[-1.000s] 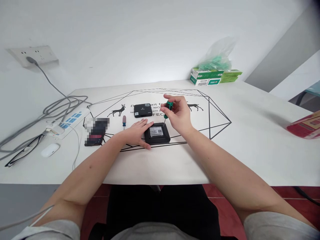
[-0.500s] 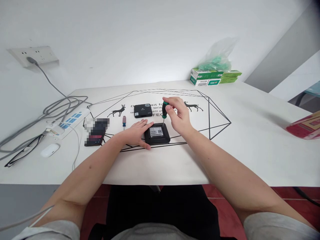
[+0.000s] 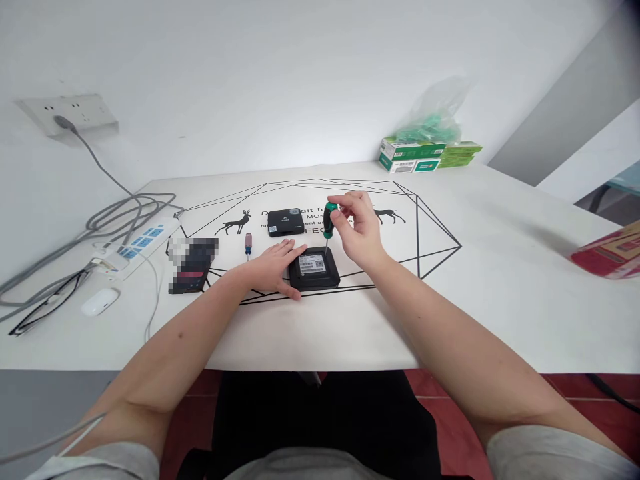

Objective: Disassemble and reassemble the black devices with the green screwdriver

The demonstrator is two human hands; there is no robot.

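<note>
A square black device (image 3: 314, 268) with a white label lies on the table. My left hand (image 3: 274, 268) rests against its left side with the fingers spread, one fingertip on its upper left corner and the thumb by its lower left edge. My right hand (image 3: 359, 227) grips the handle of a green and black screwdriver (image 3: 329, 219), held upright with its tip at the upper right part of the device. Behind the device lies a second black box (image 3: 285, 221). A smaller screwdriver (image 3: 248, 245) with a reddish and blue handle lies to the left.
On the left are a phone (image 3: 194, 265), a power strip (image 3: 150, 241), grey cables, glasses (image 3: 50, 303) and a white case (image 3: 100, 302). Green and white boxes (image 3: 413, 153) under a plastic bag (image 3: 434, 120) stand at the back right. A red package (image 3: 610, 253) lies far right.
The fingers of my right hand have shifted slightly on the screwdriver handle. My left hand and the black device stay in place.
</note>
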